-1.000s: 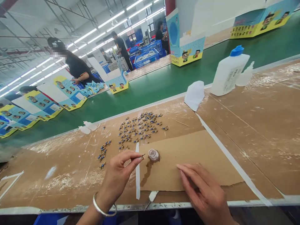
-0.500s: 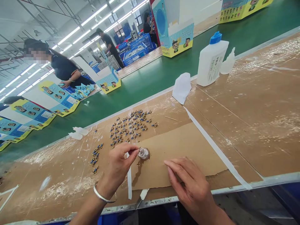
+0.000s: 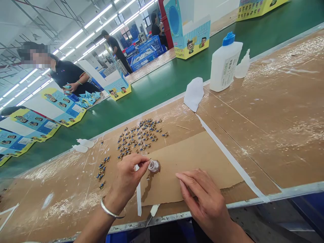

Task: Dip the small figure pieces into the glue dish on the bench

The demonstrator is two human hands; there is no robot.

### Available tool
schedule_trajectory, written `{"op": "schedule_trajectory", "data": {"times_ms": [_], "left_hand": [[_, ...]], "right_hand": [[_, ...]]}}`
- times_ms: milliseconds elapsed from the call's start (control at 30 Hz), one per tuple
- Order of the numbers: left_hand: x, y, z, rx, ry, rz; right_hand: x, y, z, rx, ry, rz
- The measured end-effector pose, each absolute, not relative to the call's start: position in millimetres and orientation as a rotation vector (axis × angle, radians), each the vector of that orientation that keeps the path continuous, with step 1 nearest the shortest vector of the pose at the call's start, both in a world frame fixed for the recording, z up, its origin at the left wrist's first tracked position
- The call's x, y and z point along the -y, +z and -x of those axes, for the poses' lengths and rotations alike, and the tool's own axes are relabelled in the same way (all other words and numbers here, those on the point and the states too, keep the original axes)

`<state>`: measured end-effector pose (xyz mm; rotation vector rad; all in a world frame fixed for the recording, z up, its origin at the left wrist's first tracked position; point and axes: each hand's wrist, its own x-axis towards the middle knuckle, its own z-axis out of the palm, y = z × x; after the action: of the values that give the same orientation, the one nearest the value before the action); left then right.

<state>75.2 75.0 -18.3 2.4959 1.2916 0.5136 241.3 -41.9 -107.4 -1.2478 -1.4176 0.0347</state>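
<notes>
Blue-and-gold pins [image 3: 139, 136] lie scattered on the surface [image 3: 265, 111]. The left hand [image 3: 129, 180], pinched on a stick [image 3: 149, 161], has brought its tip down to the glue dish [image 3: 154, 166]; the right hand [image 3: 205, 202] stays flat, fingers apart, on cardboard [image 3: 202, 158].

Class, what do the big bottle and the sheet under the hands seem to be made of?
Bottle: probably plastic, translucent white with a matte look and a blue cap. Sheet: cardboard, plain brown and dull, with a cut edge lying flat on the bench.
</notes>
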Motion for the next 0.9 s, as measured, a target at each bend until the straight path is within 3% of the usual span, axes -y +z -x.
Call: {"op": "schedule_trajectory", "data": {"times_ms": [467,633,900], "left_hand": [[-67,-9,-69,-1.307,0.565,-2.501],[-40,-3,-22,-1.669,0.864,-2.099],[0,-57,59,-2.041,1.136,-1.383]], "right_hand": [[42,-108,-243,1.417,0.032,1.239],[44,-109,-246,1.448,-0.008,1.245],[44,-121,-256,1.628,-0.067,1.244]]}}
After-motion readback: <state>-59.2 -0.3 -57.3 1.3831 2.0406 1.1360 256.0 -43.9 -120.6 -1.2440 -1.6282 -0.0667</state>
